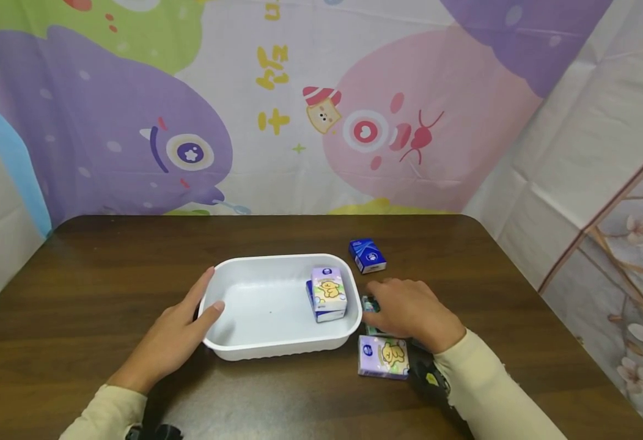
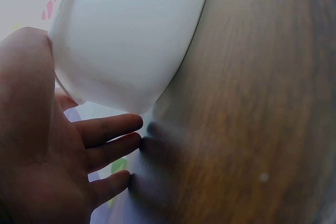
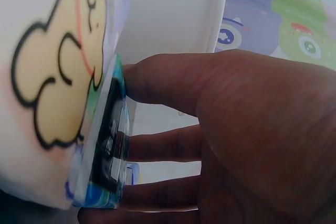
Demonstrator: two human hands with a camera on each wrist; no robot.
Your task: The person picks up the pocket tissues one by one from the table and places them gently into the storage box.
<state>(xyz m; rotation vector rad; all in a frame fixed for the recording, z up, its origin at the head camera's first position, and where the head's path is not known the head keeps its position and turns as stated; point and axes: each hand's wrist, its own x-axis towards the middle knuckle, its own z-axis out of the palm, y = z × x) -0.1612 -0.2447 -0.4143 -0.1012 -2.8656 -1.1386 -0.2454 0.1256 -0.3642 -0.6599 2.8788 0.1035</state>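
A white plastic tray (image 1: 266, 349) stands on the table. My left hand (image 1: 174, 336) holds its left end, thumb over the rim; in the left wrist view the other fingers (image 2: 113, 150) spread beside the outer wall. Inside the tray, toward the right, a purple tissue pack (image 1: 329, 290) with a yellow cartoon lies on a blue one (image 1: 327, 316). Just right of the tray my right hand (image 1: 415, 308) grips a green-and-blue tissue pack (image 3: 107, 140), partly hidden under the hand. Another purple tissue pack (image 1: 383, 356) lies nearer me, close to the right wrist.
A blue tissue pack (image 1: 368, 255) lies beyond the right hand, off the tray's far right corner. The dark wooden table (image 1: 107, 263) ends at a cartoon-printed cloth (image 1: 277, 165) behind. Another cloth (image 1: 591, 183) hangs on the right.
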